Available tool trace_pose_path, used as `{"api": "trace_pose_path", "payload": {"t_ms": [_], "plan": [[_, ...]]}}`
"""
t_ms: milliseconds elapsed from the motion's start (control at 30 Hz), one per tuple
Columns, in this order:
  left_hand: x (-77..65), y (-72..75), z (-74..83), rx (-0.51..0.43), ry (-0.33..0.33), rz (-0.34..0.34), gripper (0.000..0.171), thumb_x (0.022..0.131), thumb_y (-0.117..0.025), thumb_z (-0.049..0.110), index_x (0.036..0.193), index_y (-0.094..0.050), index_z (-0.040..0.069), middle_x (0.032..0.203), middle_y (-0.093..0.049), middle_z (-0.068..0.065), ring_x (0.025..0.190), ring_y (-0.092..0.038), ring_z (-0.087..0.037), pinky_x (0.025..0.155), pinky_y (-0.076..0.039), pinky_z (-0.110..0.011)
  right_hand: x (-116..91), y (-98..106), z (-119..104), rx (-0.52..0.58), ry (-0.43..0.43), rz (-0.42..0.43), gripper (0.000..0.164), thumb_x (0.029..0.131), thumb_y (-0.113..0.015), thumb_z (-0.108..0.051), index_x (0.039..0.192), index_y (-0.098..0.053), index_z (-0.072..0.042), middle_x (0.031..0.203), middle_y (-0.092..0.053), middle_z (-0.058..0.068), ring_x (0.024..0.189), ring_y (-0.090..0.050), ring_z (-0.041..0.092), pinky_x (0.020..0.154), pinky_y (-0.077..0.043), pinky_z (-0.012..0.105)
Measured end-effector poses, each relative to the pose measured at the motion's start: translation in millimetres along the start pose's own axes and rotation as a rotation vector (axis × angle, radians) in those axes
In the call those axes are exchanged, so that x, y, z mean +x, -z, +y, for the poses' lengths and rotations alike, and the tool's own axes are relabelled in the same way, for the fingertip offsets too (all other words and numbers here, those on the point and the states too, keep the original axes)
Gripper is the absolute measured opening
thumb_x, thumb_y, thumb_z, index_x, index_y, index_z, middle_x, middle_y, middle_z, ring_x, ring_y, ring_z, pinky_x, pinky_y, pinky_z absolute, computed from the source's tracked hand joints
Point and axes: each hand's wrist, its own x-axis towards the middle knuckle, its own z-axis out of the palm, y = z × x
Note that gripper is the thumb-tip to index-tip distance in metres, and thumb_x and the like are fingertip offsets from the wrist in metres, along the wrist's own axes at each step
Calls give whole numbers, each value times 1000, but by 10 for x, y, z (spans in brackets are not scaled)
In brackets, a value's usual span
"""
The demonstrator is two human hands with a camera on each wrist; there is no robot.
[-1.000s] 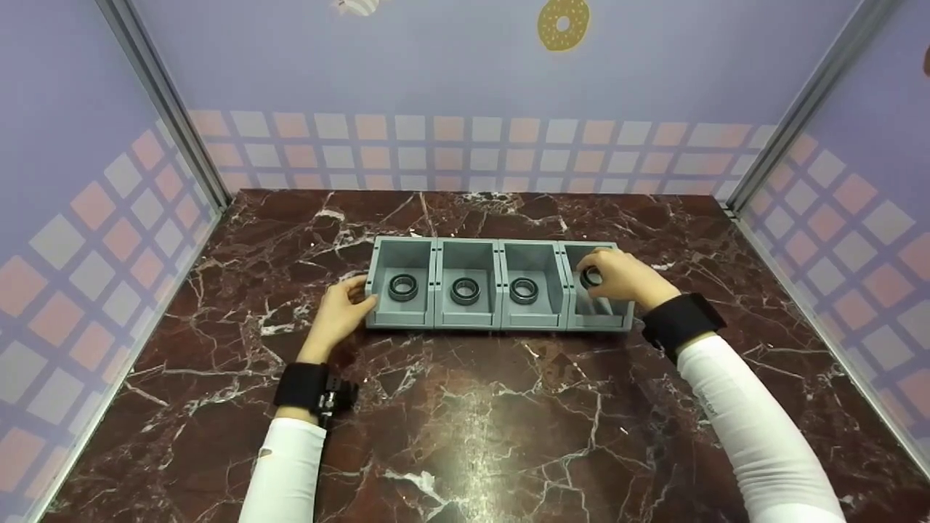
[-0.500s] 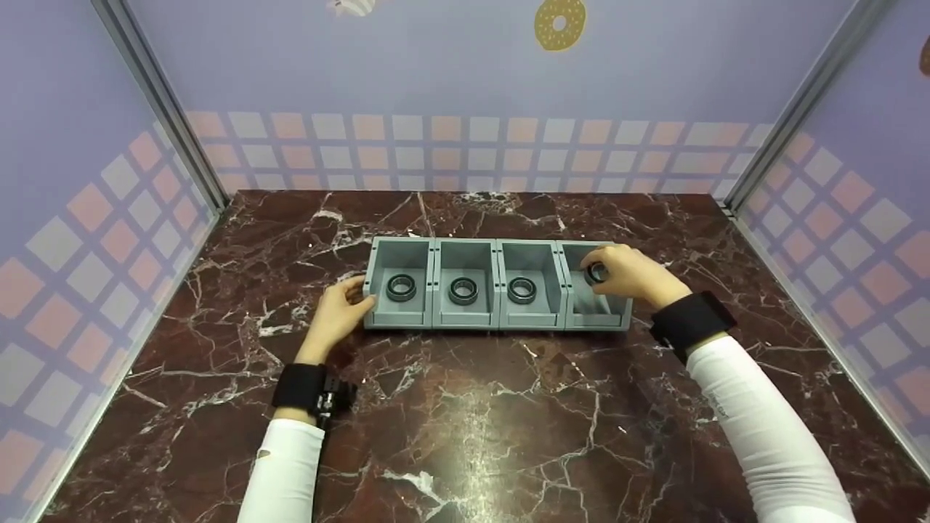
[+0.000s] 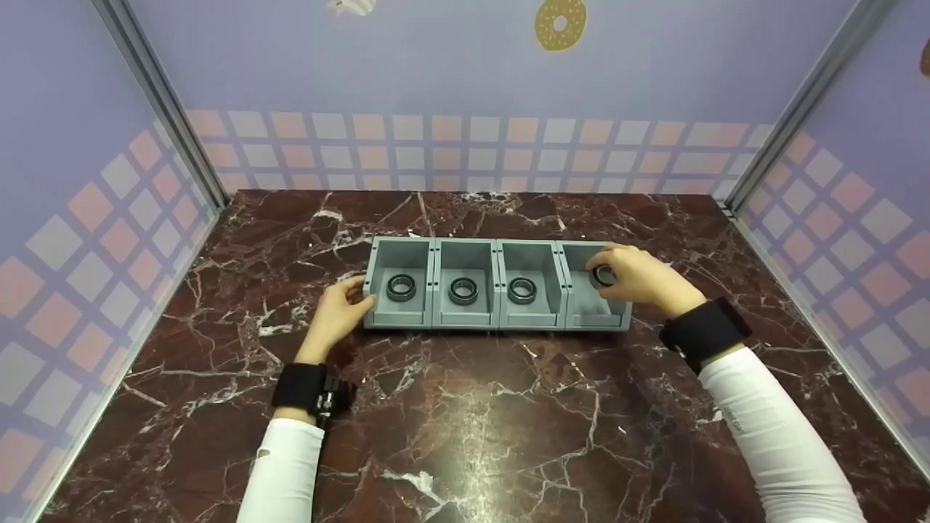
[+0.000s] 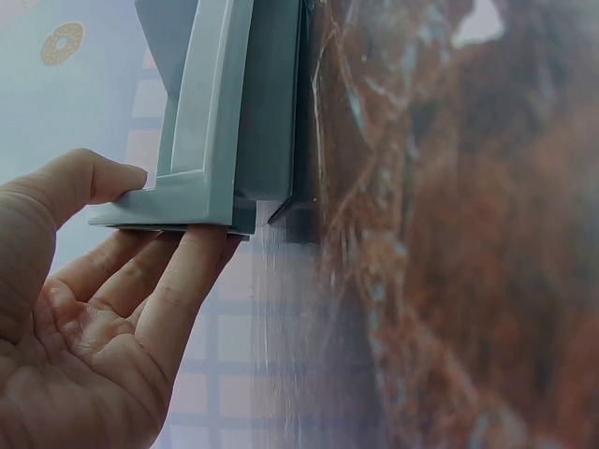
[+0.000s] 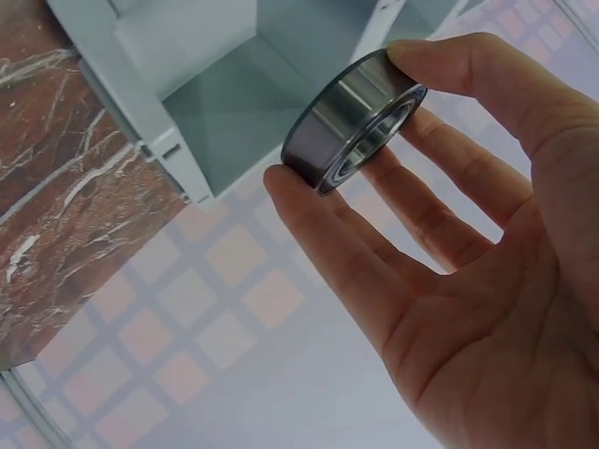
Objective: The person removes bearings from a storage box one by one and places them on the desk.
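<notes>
3 bins (image 3: 466,320) w/ brg (image 3: 463,300) ea.

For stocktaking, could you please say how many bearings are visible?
4: one bearing in the leftmost bin, one in the second bin, one in the third bin, and one in the right hand, which partly hides the rightmost bin.

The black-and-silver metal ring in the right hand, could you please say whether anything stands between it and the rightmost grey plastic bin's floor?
Nothing visible does: the right hand pinches the metal ring over the bin, whose visible floor shows no object.
</notes>
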Motion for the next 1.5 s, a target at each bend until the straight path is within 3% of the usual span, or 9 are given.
{"api": "trace_pose_path", "payload": {"t_ms": [233,667,1133,1300,1500], "plan": [[-17,9,3,5,5,-10,49,98,-58,6,143,-52,-12,140,-59,-34,135,-57,-45,117,-47,-51,-76,-4,-64,5,11,14,38,86,-71,-4,123,-70,5,124,-66,26,100,-64,38,82,-52,50],[-18,15,12,-5,14,-28,51,99,-58,8,146,-49,-11,142,-58,-34,136,-56,-45,117,-47,-52,-226,-53,-168,5,44,15,39,84,-74,-4,122,-71,3,121,-68,25,106,-65,41,87,-53,53],[-4,15,-1,1,16,-24,51,99,-58,7,145,-49,-11,143,-57,-34,137,-55,-46,118,-46,-52,-352,-99,-264,-18,97,26,27,86,-73,-3,113,-74,0,109,-70,19,97,-66,35,84,-55,51],[-11,13,2,-4,21,-17,50,98,-59,7,145,-50,-11,143,-57,-34,136,-56,-45,118,-46,-51,-391,-124,-286,-27,82,-3,29,85,-74,-3,114,-74,-1,106,-68,16,89,-63,30,76,-52,45],[-7,14,4,2,22,-20,50,99,-59,7,145,-50,-10,143,-57,-34,137,-55,-45,118,-46,-51,-448,-150,-304,-27,80,-19,32,85,-74,-2,116,-73,-1,110,-68,17,91,-63,30,78,-52,46]]}}
